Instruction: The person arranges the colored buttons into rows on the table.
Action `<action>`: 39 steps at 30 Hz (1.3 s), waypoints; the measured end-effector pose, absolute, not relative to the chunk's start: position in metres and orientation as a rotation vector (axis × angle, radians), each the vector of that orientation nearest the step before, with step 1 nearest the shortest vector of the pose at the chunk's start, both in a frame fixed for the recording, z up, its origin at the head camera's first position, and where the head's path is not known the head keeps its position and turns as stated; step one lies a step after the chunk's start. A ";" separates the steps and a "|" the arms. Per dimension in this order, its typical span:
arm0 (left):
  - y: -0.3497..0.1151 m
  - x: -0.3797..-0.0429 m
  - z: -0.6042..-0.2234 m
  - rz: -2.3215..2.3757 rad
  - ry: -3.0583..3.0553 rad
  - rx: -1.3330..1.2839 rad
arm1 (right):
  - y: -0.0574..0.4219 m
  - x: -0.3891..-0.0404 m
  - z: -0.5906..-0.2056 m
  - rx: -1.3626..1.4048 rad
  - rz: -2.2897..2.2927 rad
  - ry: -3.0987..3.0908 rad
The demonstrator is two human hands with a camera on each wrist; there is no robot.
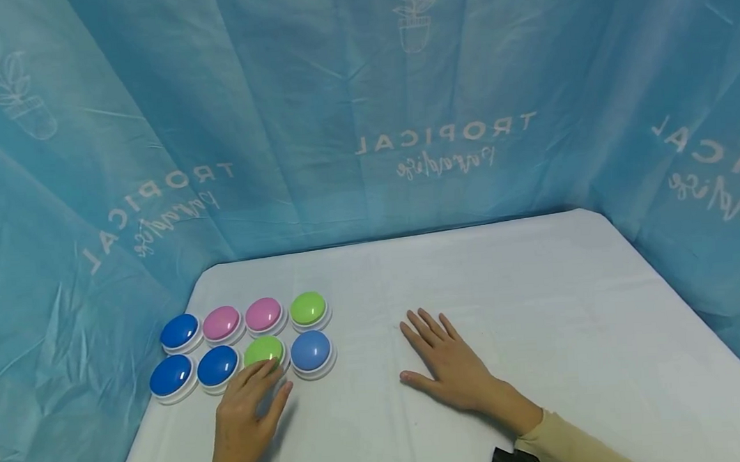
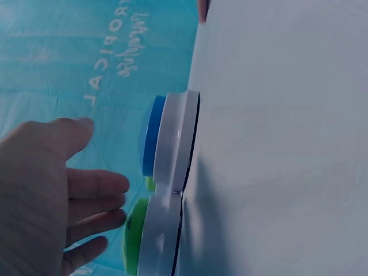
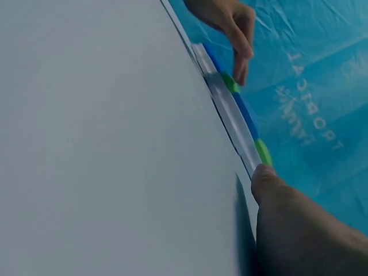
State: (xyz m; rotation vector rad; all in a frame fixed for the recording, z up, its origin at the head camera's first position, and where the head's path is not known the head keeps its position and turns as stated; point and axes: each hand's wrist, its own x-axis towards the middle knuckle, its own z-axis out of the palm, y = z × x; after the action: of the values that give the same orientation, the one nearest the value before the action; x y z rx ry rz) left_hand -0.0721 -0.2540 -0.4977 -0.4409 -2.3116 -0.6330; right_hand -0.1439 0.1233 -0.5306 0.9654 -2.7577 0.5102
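Observation:
My left hand (image 1: 247,412) hovers with loosely bent fingers by the front-row green push button (image 1: 263,351), fingertips overlapping its near edge in the head view. In the left wrist view, the fingers of that hand (image 2: 63,190) stand beside the green dome (image 2: 134,238) and hold nothing. Right of it sits a lighter blue button (image 1: 310,351); to its left are two dark blue ones (image 1: 218,365). Well off to the right, my right hand (image 1: 449,366) lies palm down, fingers spread, over the white table, holding nothing.
Behind the front row, a back row has a dark blue button (image 1: 179,331), two pink ones (image 1: 221,323) and a green one (image 1: 308,308). All have white bases on the white tabletop (image 1: 537,306). A blue printed curtain (image 1: 314,122) surrounds the table's back and sides.

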 end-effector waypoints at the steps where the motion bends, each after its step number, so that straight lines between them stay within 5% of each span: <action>1: -0.254 -0.072 -0.497 -0.635 -2.315 -0.450 | 0.117 -0.144 -0.531 0.983 0.515 -2.754; 24: -0.238 -0.068 -0.501 -0.583 -2.580 -0.278 | 0.023 -0.169 -0.529 1.226 0.428 -2.731; 39: -0.231 -0.065 -0.497 -0.526 -2.683 -0.268 | 0.021 -0.166 -0.524 1.346 0.409 -2.715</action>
State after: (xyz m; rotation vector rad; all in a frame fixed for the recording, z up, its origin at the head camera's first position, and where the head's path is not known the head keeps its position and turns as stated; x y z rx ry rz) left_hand -0.0648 -0.2310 -0.4967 -0.2675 -2.6826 -0.5264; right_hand -0.1663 0.0206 -0.5238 1.3462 -2.7150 0.4093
